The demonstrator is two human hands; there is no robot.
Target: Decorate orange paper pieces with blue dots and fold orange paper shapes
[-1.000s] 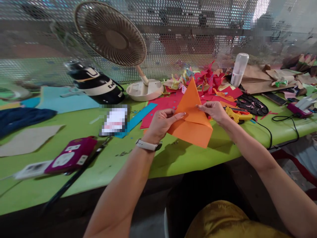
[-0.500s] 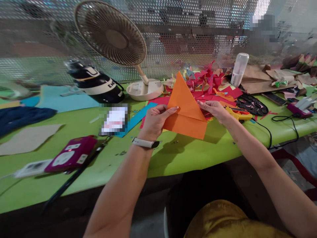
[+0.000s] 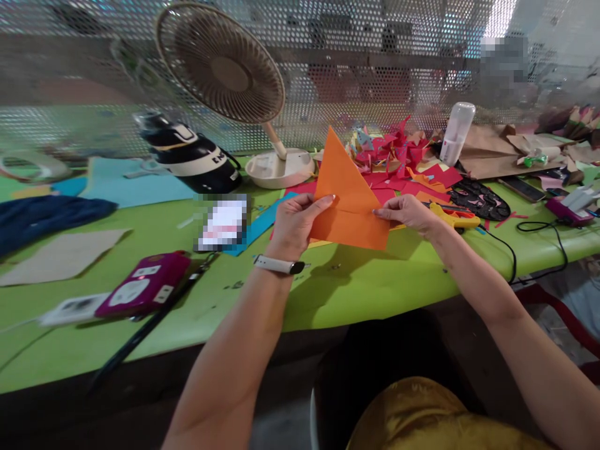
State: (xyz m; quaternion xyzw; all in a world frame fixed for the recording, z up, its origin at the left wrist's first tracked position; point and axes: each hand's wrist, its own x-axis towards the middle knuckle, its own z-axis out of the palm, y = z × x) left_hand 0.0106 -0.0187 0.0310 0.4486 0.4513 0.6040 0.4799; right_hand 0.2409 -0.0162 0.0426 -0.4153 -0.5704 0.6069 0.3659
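A sheet of orange paper (image 3: 347, 194), folded to a point at the top with a straight strip along its bottom, is held up above the green table (image 3: 370, 287). My left hand (image 3: 300, 222) pinches its left side, thumb on the front and fingers behind. At the right edge, near the crease above the strip, my right hand (image 3: 405, 212) grips the paper between thumb and fingers. Behind it lie red paper sheets (image 3: 384, 181) and a heap of folded red paper pieces (image 3: 398, 150). Yellow-handled scissors (image 3: 452, 215) rest by my right wrist.
A fan (image 3: 229, 75) on a white base and a dark bottle (image 3: 197, 159) stand at the back left. A purple power strip (image 3: 145, 284) and blue paper strip (image 3: 260, 228) lie nearer. A clear-topped bottle (image 3: 457, 134) and brown paper (image 3: 492, 147) are at the back right.
My right hand has shifted its grip lower on the paper's right edge, onto the crease. The orange paper has tilted a little, its bottom strip rising slightly. The view has moved slightly left.
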